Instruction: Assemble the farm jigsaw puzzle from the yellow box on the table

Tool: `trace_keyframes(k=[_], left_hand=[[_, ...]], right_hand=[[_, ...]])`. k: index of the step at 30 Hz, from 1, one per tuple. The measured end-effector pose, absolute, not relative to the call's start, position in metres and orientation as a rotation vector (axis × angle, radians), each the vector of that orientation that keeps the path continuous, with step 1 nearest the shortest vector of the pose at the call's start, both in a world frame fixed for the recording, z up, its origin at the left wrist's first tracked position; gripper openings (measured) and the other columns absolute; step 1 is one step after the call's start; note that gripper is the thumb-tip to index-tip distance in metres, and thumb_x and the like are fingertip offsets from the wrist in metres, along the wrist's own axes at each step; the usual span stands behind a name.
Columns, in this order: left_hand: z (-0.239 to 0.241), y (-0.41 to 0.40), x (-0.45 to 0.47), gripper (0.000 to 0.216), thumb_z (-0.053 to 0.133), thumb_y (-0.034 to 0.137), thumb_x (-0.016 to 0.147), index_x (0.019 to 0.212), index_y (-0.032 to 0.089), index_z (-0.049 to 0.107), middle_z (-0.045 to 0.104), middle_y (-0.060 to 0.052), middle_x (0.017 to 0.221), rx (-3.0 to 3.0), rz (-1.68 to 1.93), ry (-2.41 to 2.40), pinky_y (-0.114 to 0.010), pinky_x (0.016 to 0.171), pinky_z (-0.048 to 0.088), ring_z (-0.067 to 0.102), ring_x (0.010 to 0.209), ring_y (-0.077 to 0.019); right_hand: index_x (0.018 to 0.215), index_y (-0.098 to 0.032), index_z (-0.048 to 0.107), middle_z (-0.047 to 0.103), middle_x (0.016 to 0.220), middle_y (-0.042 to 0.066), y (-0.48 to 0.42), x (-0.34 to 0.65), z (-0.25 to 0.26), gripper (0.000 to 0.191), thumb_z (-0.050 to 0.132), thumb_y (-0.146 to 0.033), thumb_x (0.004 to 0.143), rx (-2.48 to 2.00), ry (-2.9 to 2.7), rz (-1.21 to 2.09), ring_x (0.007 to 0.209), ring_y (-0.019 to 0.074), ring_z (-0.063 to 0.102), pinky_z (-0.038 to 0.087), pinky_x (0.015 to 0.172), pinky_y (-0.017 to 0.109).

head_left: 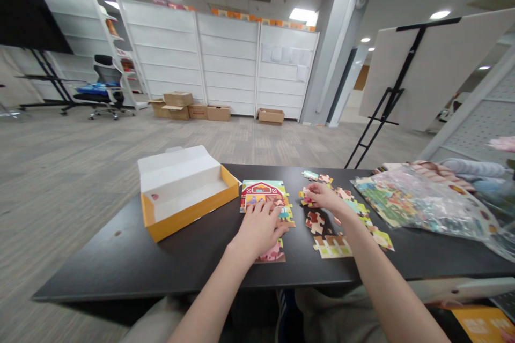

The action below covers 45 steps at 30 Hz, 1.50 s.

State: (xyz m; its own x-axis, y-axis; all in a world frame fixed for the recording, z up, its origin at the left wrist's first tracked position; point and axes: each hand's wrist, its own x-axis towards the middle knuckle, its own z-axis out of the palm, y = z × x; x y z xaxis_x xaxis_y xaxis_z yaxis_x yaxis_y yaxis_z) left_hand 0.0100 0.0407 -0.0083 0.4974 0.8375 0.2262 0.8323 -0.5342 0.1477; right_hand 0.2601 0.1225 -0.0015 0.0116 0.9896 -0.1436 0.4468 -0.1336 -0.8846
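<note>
Left hand (259,229) spread over part-joined puzzle (262,188), mid-table (193,262). Right hand (323,197) pinching piece (304,196) right of puzzle, near loose pieces (315,222). Open box (193,216) left of puzzle.

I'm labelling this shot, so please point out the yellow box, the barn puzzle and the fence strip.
Yellow box (196,211): head view, on its front wall.
Barn puzzle (259,189): head view, on the barn's roof.
Fence strip (333,247): head view, on its pickets.
</note>
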Motion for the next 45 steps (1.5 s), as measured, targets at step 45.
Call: trace_keyframes(k=[45], left_hand=[[-0.008, 0.042, 0.011, 0.051, 0.048, 0.054, 0.098, 0.136, 0.021, 0.056, 0.054, -0.014, 0.147, 2.69, 0.37, 1.522, -0.054, 0.112, 0.035, 0.047, 0.134, -0.036]], right_hand=[[0.085, -0.021, 0.07, 0.077, 0.086, 0.007, 0.122, 0.289, 0.016, 0.015, 0.059, -0.031, 0.085, -1.879, -1.735, 0.187, 0.079, 0.0215, 0.069, 0.048, 0.071, 0.03]])
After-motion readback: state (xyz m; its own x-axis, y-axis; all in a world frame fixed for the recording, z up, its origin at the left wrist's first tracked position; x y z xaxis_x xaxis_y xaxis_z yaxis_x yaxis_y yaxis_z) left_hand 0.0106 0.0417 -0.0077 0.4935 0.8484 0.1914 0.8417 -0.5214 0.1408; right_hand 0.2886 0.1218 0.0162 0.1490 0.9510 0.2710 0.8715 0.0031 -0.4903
